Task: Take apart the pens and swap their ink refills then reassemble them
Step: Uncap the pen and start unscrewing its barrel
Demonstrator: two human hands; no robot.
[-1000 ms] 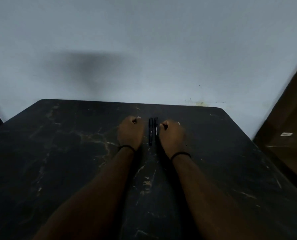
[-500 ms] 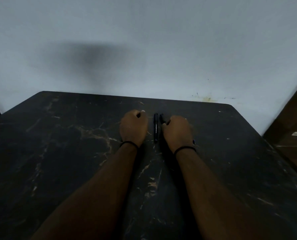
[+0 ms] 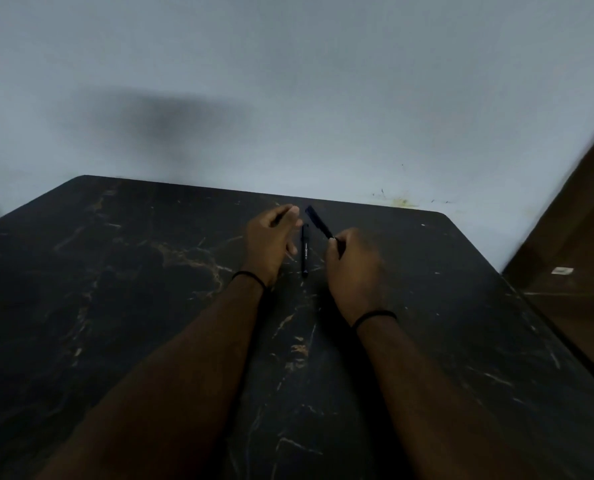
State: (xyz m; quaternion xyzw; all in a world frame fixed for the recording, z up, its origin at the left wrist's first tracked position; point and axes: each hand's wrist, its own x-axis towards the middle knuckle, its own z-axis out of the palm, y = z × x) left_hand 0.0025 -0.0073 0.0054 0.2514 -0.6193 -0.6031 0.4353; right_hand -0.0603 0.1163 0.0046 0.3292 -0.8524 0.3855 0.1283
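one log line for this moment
right hand: grips pen, lifted | left hand: open | second pen: on table | pens: assembled

A dark marble-patterned counter (image 3: 115, 306) stands against a pale plaster wall (image 3: 288, 98), which rises behind its far edge. A slim dark capped pen (image 3: 304, 249) lies on the counter near that far edge, pointing away from the person. The left hand (image 3: 271, 244) sits just left of this pen. The right hand (image 3: 352, 271) is just right of it, gripping a second dark pen (image 3: 320, 222) that slants up and leftward beyond the lying pen's far end. A brown wooden panel (image 3: 576, 237) stands right of the counter.
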